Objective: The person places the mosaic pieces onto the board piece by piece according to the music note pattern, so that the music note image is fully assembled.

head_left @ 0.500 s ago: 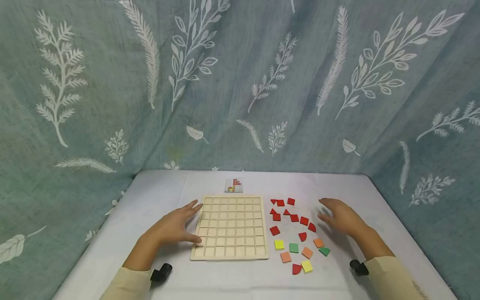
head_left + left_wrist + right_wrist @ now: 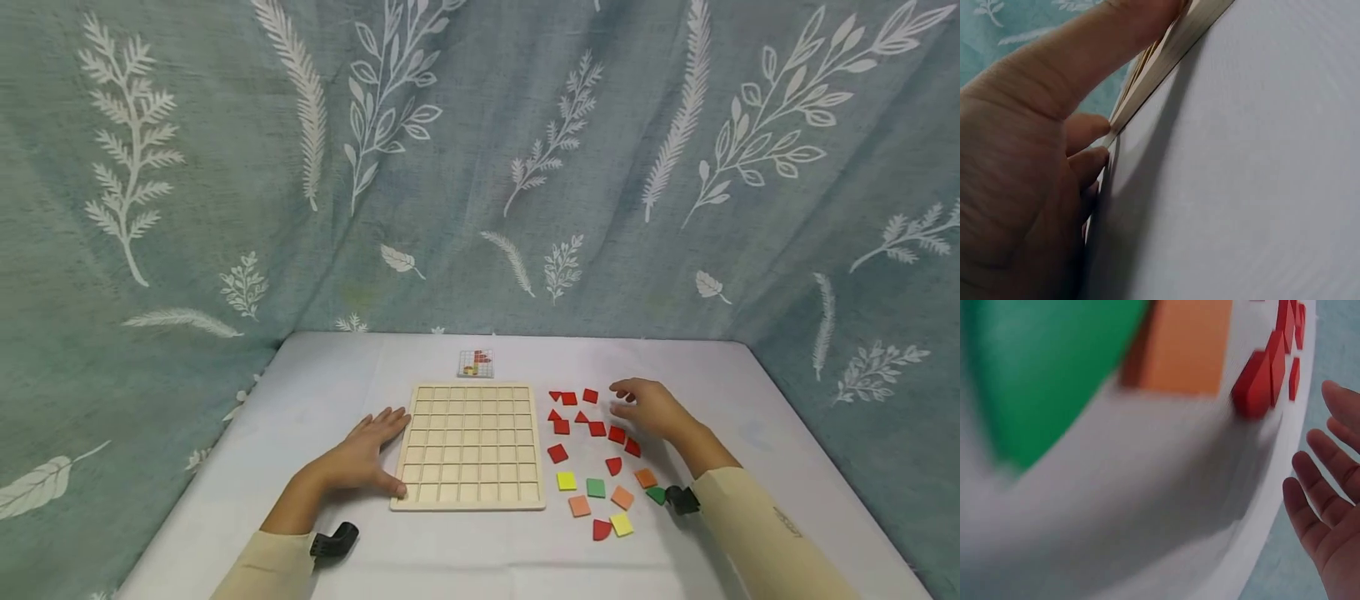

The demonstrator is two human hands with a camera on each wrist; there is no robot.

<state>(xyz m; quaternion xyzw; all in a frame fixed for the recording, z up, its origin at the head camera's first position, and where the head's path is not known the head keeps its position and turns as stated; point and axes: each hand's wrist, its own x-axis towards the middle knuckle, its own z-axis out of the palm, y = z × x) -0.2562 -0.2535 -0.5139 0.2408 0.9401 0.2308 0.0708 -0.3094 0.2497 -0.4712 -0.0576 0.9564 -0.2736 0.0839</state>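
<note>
A pale wooden grid board (image 2: 472, 446) lies flat on the table. My left hand (image 2: 365, 454) rests along its left side, fingers spread, with the thumb on the near left corner. The left wrist view shows that thumb (image 2: 1079, 59) reaching over the board's edge (image 2: 1169, 59), other fingertips right at its side. My right hand (image 2: 652, 407) hovers over the table beside the red tiles (image 2: 597, 429), nothing in it. In the right wrist view its fingers (image 2: 1313, 500) are loosely extended, apart from the tiles.
Right of the board lie several flat tiles: red squares, triangles and quarter-rounds, yellow squares (image 2: 566, 481), orange squares (image 2: 579, 506) and green pieces (image 2: 596, 487). A small pattern card (image 2: 476, 363) lies behind the board. A leaf-patterned curtain (image 2: 450, 167) surrounds the white table (image 2: 450, 558).
My right hand has moved left and slightly forward, closer to the red tiles. My left hand has settled against the board's left edge. The head view has shifted slightly.
</note>
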